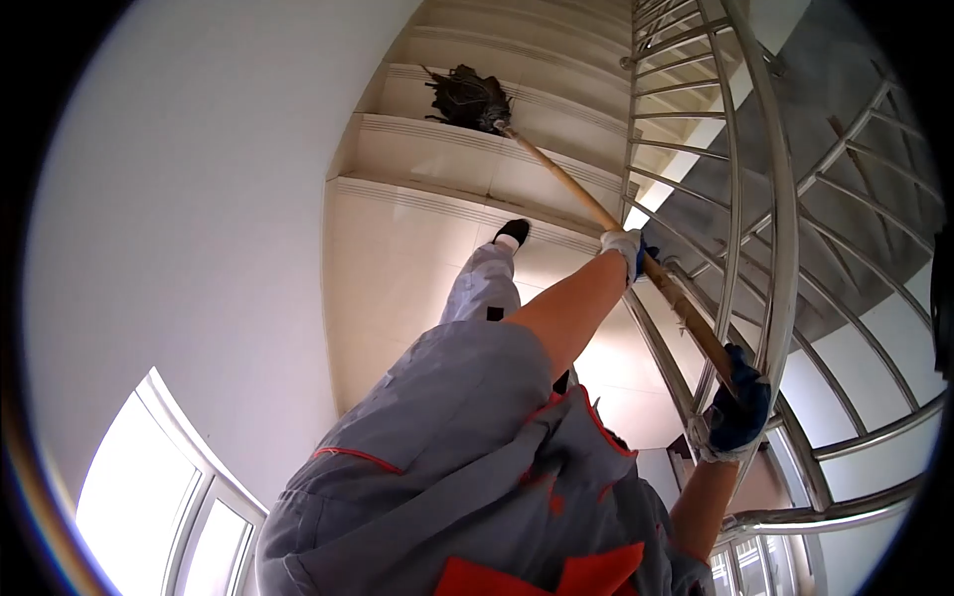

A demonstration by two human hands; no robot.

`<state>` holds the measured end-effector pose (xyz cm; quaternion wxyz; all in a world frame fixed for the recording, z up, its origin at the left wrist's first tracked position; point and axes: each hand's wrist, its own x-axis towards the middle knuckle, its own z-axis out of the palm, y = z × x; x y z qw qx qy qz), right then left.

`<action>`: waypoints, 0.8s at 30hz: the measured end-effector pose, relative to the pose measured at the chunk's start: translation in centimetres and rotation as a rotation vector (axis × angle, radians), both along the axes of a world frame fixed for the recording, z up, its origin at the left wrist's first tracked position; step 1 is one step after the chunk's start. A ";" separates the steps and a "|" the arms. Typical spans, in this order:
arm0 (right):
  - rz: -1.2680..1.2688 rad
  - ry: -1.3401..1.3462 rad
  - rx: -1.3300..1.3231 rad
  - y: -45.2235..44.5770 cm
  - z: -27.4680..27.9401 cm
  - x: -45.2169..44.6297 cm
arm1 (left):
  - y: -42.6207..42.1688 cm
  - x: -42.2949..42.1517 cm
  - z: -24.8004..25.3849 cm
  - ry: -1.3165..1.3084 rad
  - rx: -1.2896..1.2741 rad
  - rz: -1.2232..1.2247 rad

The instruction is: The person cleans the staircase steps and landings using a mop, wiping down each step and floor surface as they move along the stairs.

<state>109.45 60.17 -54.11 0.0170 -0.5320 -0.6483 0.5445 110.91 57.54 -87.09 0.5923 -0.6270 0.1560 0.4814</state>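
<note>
A mop with a wooden handle (pixel 568 184) slants from the right side up toward the stairs. Its dark, stringy mop head (pixel 467 97) lies spread on a step near the wall side. My left hand (pixel 628 250), in a white and blue work glove, is closed around the middle of the handle. Further down, my right hand (pixel 737 409) in a matching glove grips the handle near its end, close to the railing. Part of the fingers of both hands is turned away from view.
Pale tiled stairs (pixel 397 149) with grooved edges rise ahead. A stainless steel railing (pixel 785 228) curves along the right, close to the handle. A white wall (pixel 199 199) and a bright window (pixel 139 487) are on the left. My shoe (pixel 513 230) is at the lowest visible step edge.
</note>
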 end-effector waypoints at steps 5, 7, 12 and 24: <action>-0.068 0.122 -0.125 0.5 -1.7 3.4 | -0.3 3.7 -2.6 0.077 -0.058 -0.043; -0.146 0.069 -0.166 -0.8 -2.8 3.0 | -0.9 3.8 -4.6 0.080 -0.073 -0.068; -0.152 -0.007 -0.235 -4.6 -7.8 1.4 | -7.5 -1.8 -8.8 0.003 -0.237 -0.021; 0.212 0.027 -0.068 -9.3 -10.5 -0.6 | -13.9 -4.6 -9.8 0.149 -0.261 0.001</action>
